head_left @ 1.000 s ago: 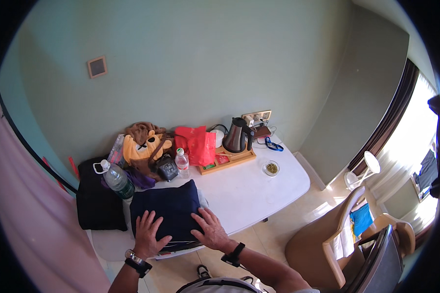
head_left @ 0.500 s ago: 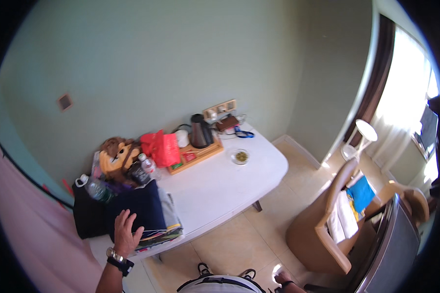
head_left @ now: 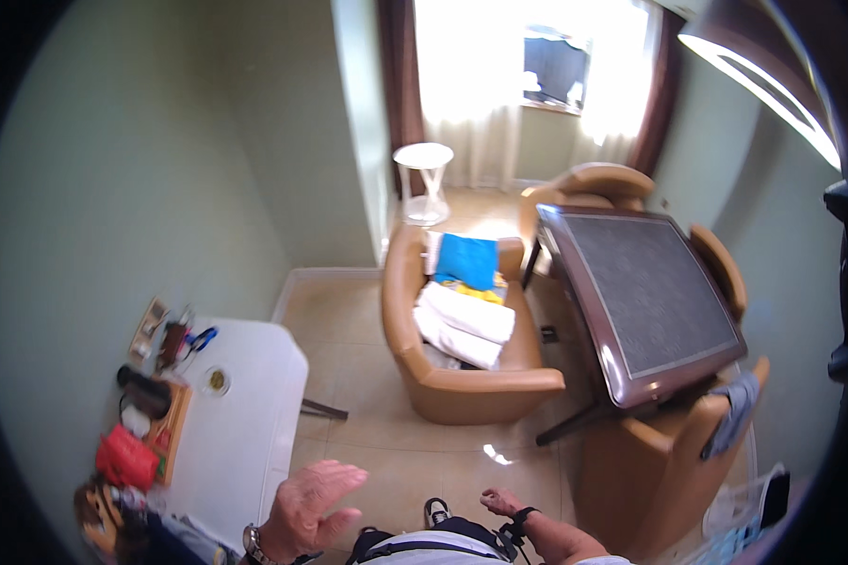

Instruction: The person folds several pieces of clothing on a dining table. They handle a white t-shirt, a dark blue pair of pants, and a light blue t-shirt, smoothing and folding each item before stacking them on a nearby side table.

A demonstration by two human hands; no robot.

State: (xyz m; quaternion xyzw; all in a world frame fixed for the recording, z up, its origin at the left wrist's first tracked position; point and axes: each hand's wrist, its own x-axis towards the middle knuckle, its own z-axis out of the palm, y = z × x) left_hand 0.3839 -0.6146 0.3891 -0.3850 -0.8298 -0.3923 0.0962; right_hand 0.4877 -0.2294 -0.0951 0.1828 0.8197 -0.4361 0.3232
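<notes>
My left hand (head_left: pixel 313 508) is raised near the white table's front corner, fingers stretched out and thumb apart, holding nothing. A watch (head_left: pixel 254 544) is on that wrist. My right hand (head_left: pixel 502 501) hangs low beside my body, its fingers loosely bent, with nothing visible in it; a dark band circles its wrist. Ahead, a tan armchair (head_left: pixel 452 400) bears folded white towels (head_left: pixel 466 325), a blue cloth (head_left: pixel 468 261) and a yellow cloth (head_left: pixel 471 290). Part of the dark folded clothing (head_left: pixel 174 541) shows on the white table (head_left: pixel 254 405) at lower left.
On the white table are a red bag (head_left: pixel 127 459), a dark kettle (head_left: pixel 144 391), a wooden tray (head_left: pixel 176 433) and a glass dish (head_left: pixel 217 380). At right stands a dark-topped table (head_left: pixel 650 292) among tan armchairs. A white side table (head_left: pixel 424 155) stands near the curtains.
The view has turned right, toward the armchair and window. My left hand has come off the dark folded clothing and is now in the air.
</notes>
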